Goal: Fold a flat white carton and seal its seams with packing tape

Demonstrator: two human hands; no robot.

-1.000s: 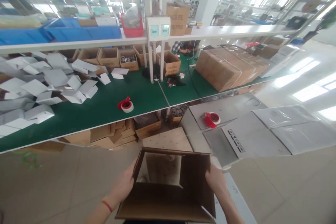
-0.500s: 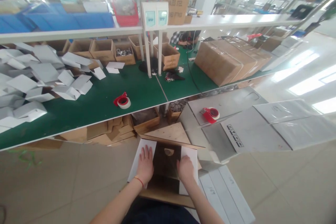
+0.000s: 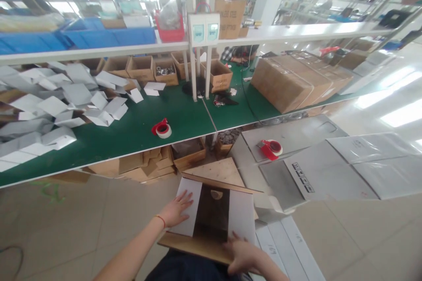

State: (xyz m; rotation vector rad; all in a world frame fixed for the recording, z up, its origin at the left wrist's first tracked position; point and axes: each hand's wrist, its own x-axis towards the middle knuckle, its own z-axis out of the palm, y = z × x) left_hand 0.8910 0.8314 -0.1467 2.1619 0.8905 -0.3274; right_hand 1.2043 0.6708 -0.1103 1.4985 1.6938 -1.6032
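Cardboard carton (image 3: 211, 219): my left hand (image 3: 175, 214) stays flat and open on its left white flap (image 3: 185, 229). My right hand (image 3: 243, 255) has slid back onto the near brown flap (image 3: 198, 246), and I cannot tell whether it grips.

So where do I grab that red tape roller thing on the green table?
Probably grip the red plastic tape dispenser by its handle, from the left: the handle juts left of the pale tape roll on the green table.

The left hand (image 3: 174, 211) lies on the carton's (image 3: 211, 217) left flap, the right hand (image 3: 243, 254) at its near right corner. Beyond both hands runs the worktop (image 3: 132, 140), bearing a tape roll (image 3: 161, 129). A second tape roll (image 3: 271, 148) lies on flat sheets (image 3: 329, 175), ahead and right of the right hand.
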